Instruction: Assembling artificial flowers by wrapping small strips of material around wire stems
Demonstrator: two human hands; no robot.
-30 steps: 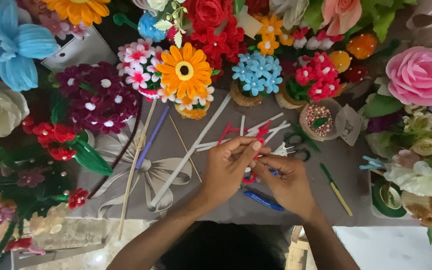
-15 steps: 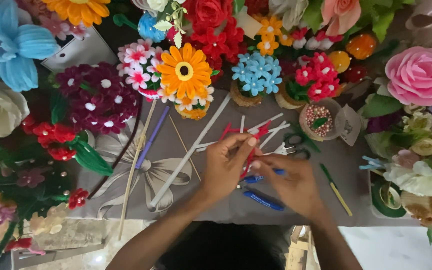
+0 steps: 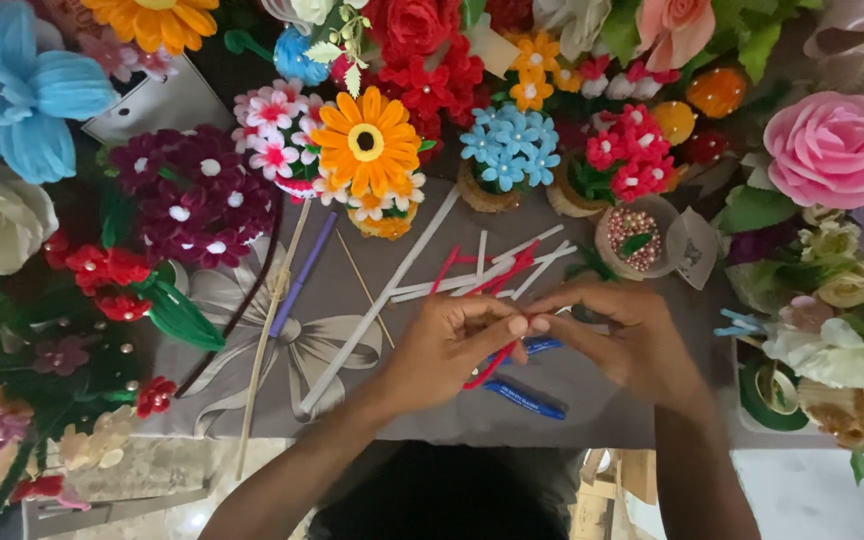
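Hands shifted slightly; left hand (image 3: 452,345), right hand (image 3: 627,335) fingers pinching red pipe cleaner (image 3: 487,368).

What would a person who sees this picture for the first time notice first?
First, the ring of bright handmade flowers: an orange daisy at top centre, a pink rose at right, a blue flower at top left. Then, in the middle, the left hand and right hand pinch a red pipe cleaner.

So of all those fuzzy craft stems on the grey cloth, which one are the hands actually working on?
The red fuzzy stem pinched between the left hand and right hand. The other red stems and the white stems lie untouched on the grey cloth beyond the fingers.
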